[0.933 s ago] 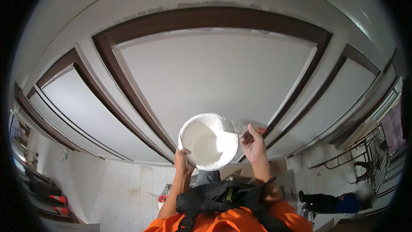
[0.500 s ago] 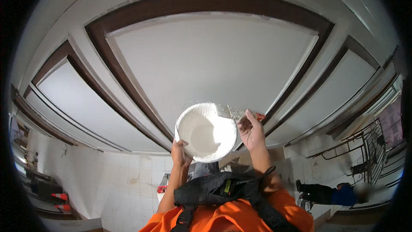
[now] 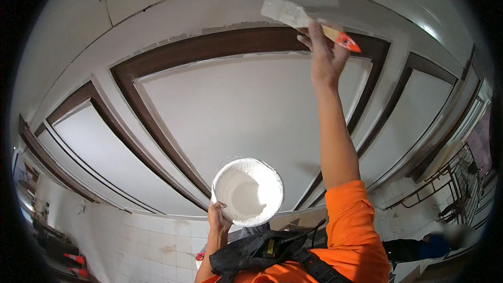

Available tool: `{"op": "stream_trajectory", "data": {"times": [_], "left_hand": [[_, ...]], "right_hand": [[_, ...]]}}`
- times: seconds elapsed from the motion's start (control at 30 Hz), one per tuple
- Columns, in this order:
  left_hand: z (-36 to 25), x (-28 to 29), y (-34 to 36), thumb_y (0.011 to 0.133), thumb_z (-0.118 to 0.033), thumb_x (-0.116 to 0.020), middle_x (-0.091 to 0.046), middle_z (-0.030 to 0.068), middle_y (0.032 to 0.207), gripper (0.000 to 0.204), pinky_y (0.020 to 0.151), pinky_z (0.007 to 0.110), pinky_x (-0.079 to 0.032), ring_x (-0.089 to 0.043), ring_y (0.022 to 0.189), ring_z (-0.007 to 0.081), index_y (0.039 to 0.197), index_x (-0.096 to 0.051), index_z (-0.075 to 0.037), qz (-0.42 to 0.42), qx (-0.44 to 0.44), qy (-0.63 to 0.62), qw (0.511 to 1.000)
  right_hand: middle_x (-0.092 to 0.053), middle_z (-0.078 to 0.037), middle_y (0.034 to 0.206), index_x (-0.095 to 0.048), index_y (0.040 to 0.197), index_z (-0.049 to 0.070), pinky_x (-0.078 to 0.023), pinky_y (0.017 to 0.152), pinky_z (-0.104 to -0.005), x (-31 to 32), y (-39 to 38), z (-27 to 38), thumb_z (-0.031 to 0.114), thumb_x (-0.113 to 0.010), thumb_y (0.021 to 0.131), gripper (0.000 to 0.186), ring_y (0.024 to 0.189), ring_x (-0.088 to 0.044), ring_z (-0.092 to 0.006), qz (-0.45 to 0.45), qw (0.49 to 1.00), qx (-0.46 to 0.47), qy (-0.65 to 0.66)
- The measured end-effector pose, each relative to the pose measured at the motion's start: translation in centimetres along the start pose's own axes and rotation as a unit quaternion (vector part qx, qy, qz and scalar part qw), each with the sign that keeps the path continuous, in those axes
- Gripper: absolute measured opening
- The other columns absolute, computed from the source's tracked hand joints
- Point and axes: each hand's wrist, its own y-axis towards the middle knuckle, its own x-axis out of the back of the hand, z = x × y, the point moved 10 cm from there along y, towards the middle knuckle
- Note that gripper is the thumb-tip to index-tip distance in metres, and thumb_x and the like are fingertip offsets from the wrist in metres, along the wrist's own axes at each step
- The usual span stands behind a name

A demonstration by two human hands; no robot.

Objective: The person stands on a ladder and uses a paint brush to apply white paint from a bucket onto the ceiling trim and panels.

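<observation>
My left hand (image 3: 219,217) grips the rim of a round bucket (image 3: 275,188), coated inside with white paint, in front of my chest. A thin wire handle arches over its far edge. My raised right hand (image 3: 329,55) is closed round the wooden handle of a wide paintbrush (image 3: 285,10) with a red-orange end. White paint covers its head, which points left, close to the pale wall band above the brown frame (image 3: 209,42). Below that frame is a large white panel (image 3: 236,110).
Narrower framed panels (image 3: 102,139) flank the middle one. A black bag (image 3: 246,257) hangs at my chest. At lower right are a person (image 3: 414,249) and a metal rack (image 3: 456,183). Orange-and-white cones (image 3: 78,272) stand lower left, on the tiled floor side.
My right hand has gone from beside the bucket up to the wall above the frame, carrying the paintbrush. The bucket stays in my left hand and sits lower in view.
</observation>
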Motion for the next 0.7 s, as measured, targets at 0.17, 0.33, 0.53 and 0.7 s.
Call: {"op": "stream_trajectory", "data": {"times": [0.17, 0.33, 0.53, 0.7], "left_hand": [[-0.4, 0.5, -0.6, 0.068, -0.008, -0.051, -0.056, 0.0160, 0.124, 0.074, 0.093, 0.066, -0.052, -0.057, 0.114, 0.0412, 0.142, -0.044, -0.009, -0.040, -0.017, 0.014, 0.999], [-0.1, 0.9, 0.3, 0.069, -0.008, -0.050, -0.057, 0.0167, 0.128, 0.076, 0.094, 0.065, -0.052, -0.058, 0.115, 0.0408, 0.145, -0.043, -0.010, -0.010, -0.027, 0.021, 0.999], [1.2, 4.0, 2.1, 0.070, -0.009, -0.050, -0.057, 0.0172, 0.129, 0.077, 0.095, 0.065, -0.051, -0.058, 0.115, 0.0411, 0.146, -0.041, -0.008, -0.031, -0.007, 0.016, 0.999], [0.6, 1.1, 1.4, 0.071, -0.009, -0.050, -0.055, 0.0169, 0.129, 0.077, 0.095, 0.066, -0.051, -0.057, 0.116, 0.0417, 0.147, -0.038, -0.008, 0.002, -0.009, 0.021, 1.000]], "right_hand": [[-0.073, -0.011, 0.095, -0.068, 0.109, -0.003, -0.061, 0.069, -0.0273, -2.8, 1.8, -0.9, 0.018, -0.075, 0.096, 0.026, 0.084, -0.071, -0.0141, 0.083, 0.993, 0.054, -0.066], [-0.073, -0.007, 0.086, -0.070, 0.106, -0.001, -0.058, 0.068, -0.0272, -3.0, 3.1, -1.3, 0.023, -0.078, 0.094, 0.028, 0.078, -0.069, -0.0120, 0.144, 0.980, 0.079, -0.116], [-0.073, -0.005, 0.084, -0.073, 0.104, 0.003, -0.057, 0.068, -0.0258, -1.1, 4.4, -0.8, 0.027, -0.081, 0.092, 0.028, 0.076, -0.068, -0.0107, 0.155, 0.970, 0.059, -0.180], [-0.075, -0.006, 0.089, -0.074, 0.105, 0.002, -0.058, 0.068, -0.0264, 3.4, 6.0, 0.2, 0.026, -0.081, 0.091, 0.028, 0.077, -0.069, -0.0116, 0.132, 0.964, 0.062, -0.224]]}}
